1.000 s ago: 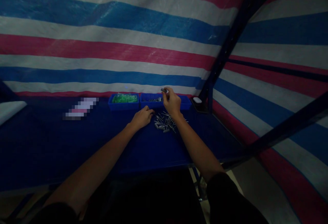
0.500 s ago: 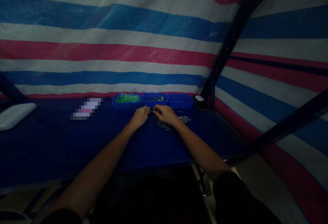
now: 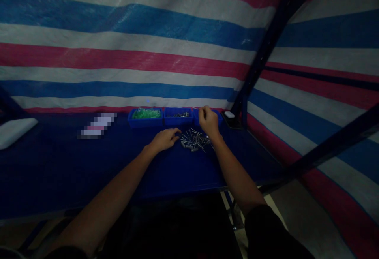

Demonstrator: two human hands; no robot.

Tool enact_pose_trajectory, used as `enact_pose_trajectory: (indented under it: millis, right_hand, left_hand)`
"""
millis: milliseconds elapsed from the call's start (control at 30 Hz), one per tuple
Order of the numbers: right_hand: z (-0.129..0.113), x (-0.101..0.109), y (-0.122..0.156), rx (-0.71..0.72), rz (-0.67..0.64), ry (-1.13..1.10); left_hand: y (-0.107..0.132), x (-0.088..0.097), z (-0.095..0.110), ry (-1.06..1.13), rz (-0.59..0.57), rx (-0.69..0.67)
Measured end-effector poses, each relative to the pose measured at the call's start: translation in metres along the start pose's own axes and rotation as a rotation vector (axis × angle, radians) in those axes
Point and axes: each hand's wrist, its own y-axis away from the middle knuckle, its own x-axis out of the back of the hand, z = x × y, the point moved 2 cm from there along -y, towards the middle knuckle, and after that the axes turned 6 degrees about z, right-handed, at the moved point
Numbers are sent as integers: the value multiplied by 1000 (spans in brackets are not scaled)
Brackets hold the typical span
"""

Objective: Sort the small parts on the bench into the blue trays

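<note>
One white slab-like object (image 3: 17, 132) lies at far left, then one pixelated flat item (image 3: 97, 125). Three blue bins stand in a row: the left bin (image 3: 145, 123) holds green pieces (image 3: 146, 113), number not countable. The left hand (image 3: 166, 138) rests near it, fingers loosely curled beside the pile — whether anything is gripped cannot be told. The middle bin (image 3: 178, 122) holds small metal parts (image 3: 182, 115). In front lies one pile of metal pins and cylinders (image 3: 194, 141), overlapped beyond counting. The right hand (image 3: 209, 121) is raised before the right bin (image 3: 220, 121), fingertips pinching one thin pin-like piece (image 3: 195, 108). One white case (image 3: 229, 114) sits on one dark flat item (image 3: 234, 124). Surface: blue tabletop (image 3: 97, 164). Room: dim — striped sheeting (image 3: 118, 57) behind and right, dark metal frame (image 3: 251, 69).
</note>
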Motion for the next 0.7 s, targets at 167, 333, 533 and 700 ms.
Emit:
enact_pose_trajectory:
  millis: [167,333,533,700]
  right_hand:
    - [42,9,-6,-268,18,122]
    - [27,-5,2,-143,-159,20]
    - [-15,-27,21,193,-554,-226]
    - [-18,-25,24,240,-528,-261]
  left_hand:
    - [0,0,0,-138,-79,59]
    - [0,-3,-5,-147,-68,138]
    - [-2,5,-1,214,161,128]
    - [-3,15,3,361,281,78]
